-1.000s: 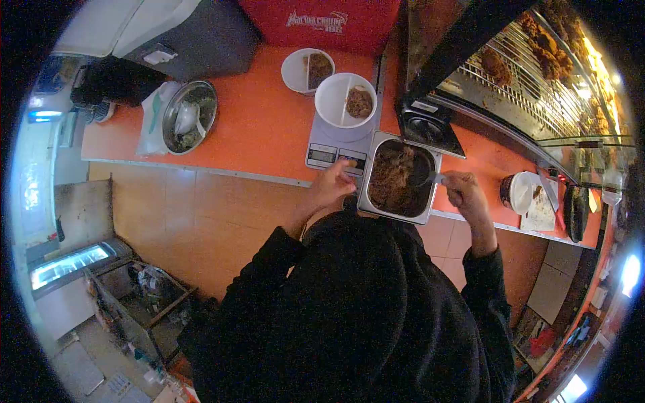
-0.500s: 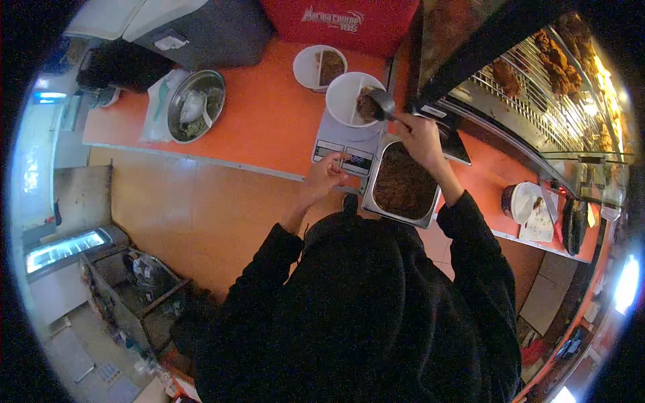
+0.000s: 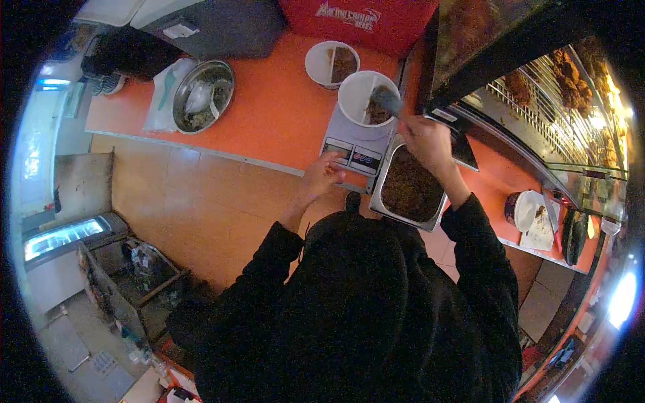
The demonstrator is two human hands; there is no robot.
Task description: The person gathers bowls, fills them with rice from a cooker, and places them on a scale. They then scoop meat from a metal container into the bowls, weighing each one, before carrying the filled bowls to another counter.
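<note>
My right hand [image 3: 428,142] grips the handle of a dark serving spoon [image 3: 386,101], blurred by motion. Its bowl is tipped over the brown, minced-looking food in one half of a divided white tub [image 3: 355,95]. That tub stands on a kitchen scale [image 3: 344,134], whose buttons and display face me. Beside the scale's front edge hovers my left hand [image 3: 324,177], fingers loosely bent and apart, with nothing in it. Below my right hand, a deep metal pan [image 3: 411,185] holds more of the brown food. A second divided tub [image 3: 316,63], partly filled, stands just behind.
On the orange counter [image 3: 269,114] to the left is a metal bowl [image 3: 224,114] with a bag and a utensil. A red cooler [image 3: 363,20] stands at the back. A glass display case [image 3: 537,101] with racks of food borders the right. A wire-framed bin [image 3: 134,295] stands lower left.
The spoon's bowl has tilted and shifted slightly over the food in the tub. The whole view has moved a little; my left hand stays by the scale.
</note>
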